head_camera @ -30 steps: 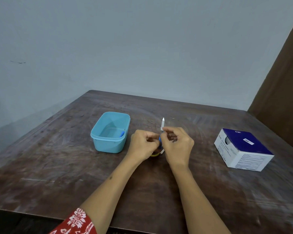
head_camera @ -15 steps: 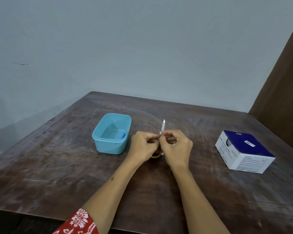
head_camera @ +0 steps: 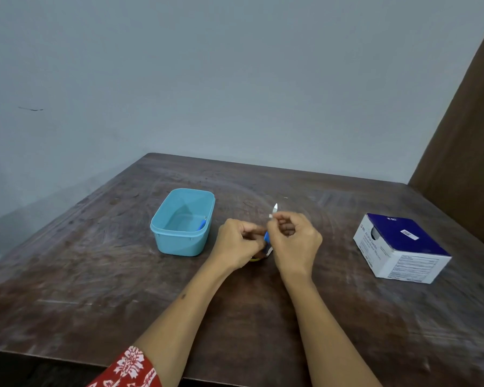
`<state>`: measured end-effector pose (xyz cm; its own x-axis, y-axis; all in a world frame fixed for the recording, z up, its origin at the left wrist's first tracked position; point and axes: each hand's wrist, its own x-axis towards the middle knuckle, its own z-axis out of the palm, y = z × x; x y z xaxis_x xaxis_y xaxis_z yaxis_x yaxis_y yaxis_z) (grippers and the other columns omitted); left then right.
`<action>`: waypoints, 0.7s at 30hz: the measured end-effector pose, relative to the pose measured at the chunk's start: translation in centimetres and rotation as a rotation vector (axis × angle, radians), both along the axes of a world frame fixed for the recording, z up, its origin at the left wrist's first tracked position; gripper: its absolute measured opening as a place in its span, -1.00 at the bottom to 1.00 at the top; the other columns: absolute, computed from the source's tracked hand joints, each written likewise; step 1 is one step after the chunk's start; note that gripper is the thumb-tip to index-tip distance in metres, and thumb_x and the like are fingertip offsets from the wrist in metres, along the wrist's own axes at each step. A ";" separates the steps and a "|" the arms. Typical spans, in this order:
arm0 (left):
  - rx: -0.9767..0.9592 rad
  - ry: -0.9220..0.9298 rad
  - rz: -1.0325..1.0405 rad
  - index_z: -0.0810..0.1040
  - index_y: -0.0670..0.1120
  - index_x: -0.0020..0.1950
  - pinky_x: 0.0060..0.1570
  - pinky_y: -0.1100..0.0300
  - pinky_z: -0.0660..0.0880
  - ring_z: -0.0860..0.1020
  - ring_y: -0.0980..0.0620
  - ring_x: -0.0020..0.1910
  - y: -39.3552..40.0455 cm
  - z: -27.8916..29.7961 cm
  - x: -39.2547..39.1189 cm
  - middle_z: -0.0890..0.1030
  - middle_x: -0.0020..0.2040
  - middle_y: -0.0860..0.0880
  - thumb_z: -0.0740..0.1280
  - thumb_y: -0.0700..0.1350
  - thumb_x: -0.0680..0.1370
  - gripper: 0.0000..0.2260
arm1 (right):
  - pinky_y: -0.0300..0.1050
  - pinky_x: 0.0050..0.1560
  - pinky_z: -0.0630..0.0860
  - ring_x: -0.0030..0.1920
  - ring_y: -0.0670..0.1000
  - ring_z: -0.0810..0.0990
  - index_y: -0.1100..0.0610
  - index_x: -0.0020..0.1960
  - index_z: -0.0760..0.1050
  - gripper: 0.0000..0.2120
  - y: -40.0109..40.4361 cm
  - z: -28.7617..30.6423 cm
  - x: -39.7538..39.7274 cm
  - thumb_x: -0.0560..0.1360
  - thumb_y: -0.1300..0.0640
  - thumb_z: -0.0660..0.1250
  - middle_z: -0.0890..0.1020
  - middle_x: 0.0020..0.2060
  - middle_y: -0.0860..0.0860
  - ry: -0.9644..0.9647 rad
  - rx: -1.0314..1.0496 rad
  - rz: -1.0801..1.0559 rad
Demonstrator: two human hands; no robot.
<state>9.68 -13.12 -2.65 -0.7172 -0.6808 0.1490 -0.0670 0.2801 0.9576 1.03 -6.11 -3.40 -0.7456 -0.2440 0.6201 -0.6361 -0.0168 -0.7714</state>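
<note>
Both hands are mid-table, knuckles almost touching, raised just above the table [head_camera: 95,275].
- Left hand [head_camera: 236,243]: grip clenched, fingertips pinching a small white-and-blue packet [head_camera: 267,239] from the left.
- Right hand [head_camera: 295,241]: grip grasping the same packet. Thumb and forefinger pinch a white strip [head_camera: 275,210] that sticks up above the knuckles.
- Packet sits between the two hands, mostly hidden by fingers. Can't tell if the strip is still attached.
- Yellowish item [head_camera: 254,258] under the left hand, too hidden to identify.
- Light-blue tub [head_camera: 179,244] just left of the left hand, open, with a small blue piece [head_camera: 201,225] against its right wall.
- White and dark-blue box [head_camera: 403,247] well to the right.
- Red floral sleeve [head_camera: 129,367] on the left arm.
</note>
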 end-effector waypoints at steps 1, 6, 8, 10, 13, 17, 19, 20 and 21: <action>0.016 -0.014 -0.020 0.66 -0.22 0.01 -0.08 0.02 0.63 0.68 -0.09 -0.19 0.1 0.1 0.0 0.69 -0.16 -0.22 0.34 -0.41 0.42 -0.77 | -0.36 -0.26 0.50 -0.35 -0.15 0.56 0.14 -0.16 0.65 -0.87 0.0 0.1 -0.1 0.37 0.33 0.42 0.61 -0.28 -0.04 0.010 -0.032 -0.021; -0.003 -0.008 -0.045 0.66 -0.21 0.00 -0.09 -0.02 0.63 0.68 -0.11 -0.19 0.3 0.0 -0.1 0.69 -0.18 -0.21 0.35 -0.41 0.41 -0.77 | -0.32 -0.26 0.53 -0.35 -0.18 0.55 0.15 -0.14 0.66 -0.86 0.3 0.2 -0.2 0.37 0.34 0.41 0.60 -0.27 -0.05 0.025 -0.072 -0.056; -0.048 0.021 -0.003 0.68 -0.17 -0.02 -0.08 -0.03 0.62 0.68 -0.05 -0.19 0.1 -0.3 -0.2 0.70 -0.18 -0.15 0.34 -0.38 0.41 -0.77 | -0.25 -0.30 0.55 -0.40 -0.14 0.56 0.11 -0.22 0.64 -0.88 0.3 0.2 0.1 0.30 0.30 0.43 0.61 -0.34 -0.05 0.009 -0.018 -0.033; -0.072 0.038 0.026 0.68 -0.16 -0.03 -0.08 -0.04 0.62 0.68 -0.04 -0.19 0.0 -0.2 -0.1 0.70 -0.18 -0.13 0.34 -0.37 0.40 -0.77 | -0.23 -0.31 0.56 -0.41 -0.12 0.56 0.10 -0.25 0.63 -0.88 0.2 0.2 0.2 0.28 0.29 0.44 0.61 -0.37 -0.06 0.008 -0.005 -0.027; 0.006 0.016 -0.035 0.65 -0.22 0.01 -0.10 0.00 0.63 0.68 -0.08 -0.18 0.2 0.1 0.0 0.69 -0.16 -0.20 0.36 -0.40 0.41 -0.78 | -0.24 -0.29 0.54 -0.36 -0.15 0.56 0.15 -0.15 0.66 -0.86 0.1 0.3 0.0 0.37 0.34 0.42 0.60 -0.28 -0.04 0.052 -0.087 -0.061; 0.011 0.018 -0.069 0.66 -0.21 0.00 -0.14 0.04 0.63 0.67 -0.09 -0.19 0.6 0.2 0.0 0.68 -0.17 -0.21 0.36 -0.41 0.41 -0.78 | -0.20 -0.28 0.56 -0.33 -0.13 0.57 0.16 -0.12 0.66 -0.85 0.2 0.3 -0.2 0.37 0.35 0.41 0.60 -0.26 -0.04 0.055 -0.101 -0.071; -0.031 0.046 -0.019 0.67 -0.20 -0.02 -0.10 0.00 0.63 0.68 -0.07 -0.19 0.2 -0.1 -0.1 0.69 -0.18 -0.17 0.36 -0.39 0.40 -0.78 | -0.23 -0.31 0.55 -0.40 -0.13 0.55 0.13 -0.20 0.64 -0.87 0.2 0.3 0.1 0.31 0.33 0.43 0.60 -0.32 -0.06 0.050 -0.048 -0.047; -0.060 0.052 0.008 0.68 -0.19 -0.02 -0.10 0.00 0.63 0.68 -0.05 -0.19 0.1 -0.2 -0.1 0.70 -0.18 -0.16 0.36 -0.37 0.39 -0.78 | -0.25 -0.32 0.54 -0.41 -0.11 0.55 0.12 -0.24 0.64 -0.87 0.2 0.3 0.2 0.28 0.32 0.44 0.59 -0.35 -0.06 0.045 -0.024 -0.034; -0.078 0.055 0.028 0.67 -0.18 -0.01 -0.10 0.00 0.63 0.68 -0.04 -0.19 0.1 -0.2 -0.1 0.70 -0.18 -0.14 0.37 -0.36 0.39 -0.77 | -0.27 -0.33 0.53 -0.41 -0.11 0.55 0.12 -0.25 0.63 -0.88 0.2 0.3 0.3 0.28 0.31 0.44 0.59 -0.36 -0.06 0.042 -0.013 -0.026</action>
<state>9.54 -13.06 -2.87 -0.6875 -0.6849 0.2415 -0.0232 0.3532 0.9353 1.30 -5.95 -3.12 -0.7249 -0.2163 0.6540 -0.6683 -0.0095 -0.7439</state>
